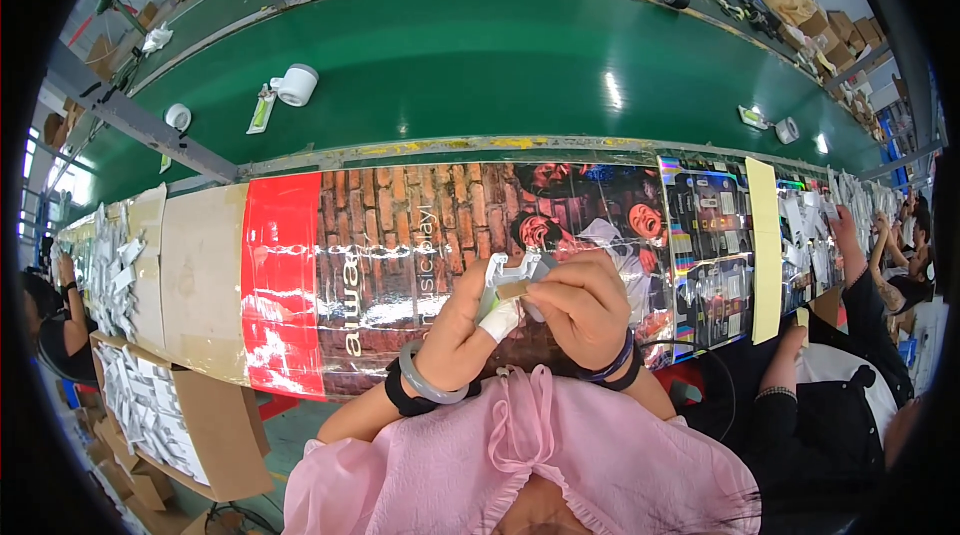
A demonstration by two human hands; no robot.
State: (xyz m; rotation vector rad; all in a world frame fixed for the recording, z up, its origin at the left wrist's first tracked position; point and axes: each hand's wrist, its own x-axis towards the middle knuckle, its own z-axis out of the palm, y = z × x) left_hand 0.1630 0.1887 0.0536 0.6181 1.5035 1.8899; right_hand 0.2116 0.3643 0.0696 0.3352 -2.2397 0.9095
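Note:
In front of my chest, over the work surface, my left hand [455,335] is closed around a small white-and-grey plastic part [497,267] with upright prongs. White wrapping [501,319] covers a digit of that hand. My right hand [588,310] pinches a small flat tan piece [513,290] against the part's near side. Fingers hide much of the part, so its full shape cannot be made out. Beneath both hands lies a glossy printed sheet [400,235] with a red band and a brick-wall picture.
Beyond the sheet runs a green conveyor belt [450,55] carrying a white cylindrical device [297,85] beside a small green-and-white packet [262,110]. A grey metal post [150,120] stands left. At lower left, a cardboard box [230,425] holds many white pieces. A person in black [740,415] works at right.

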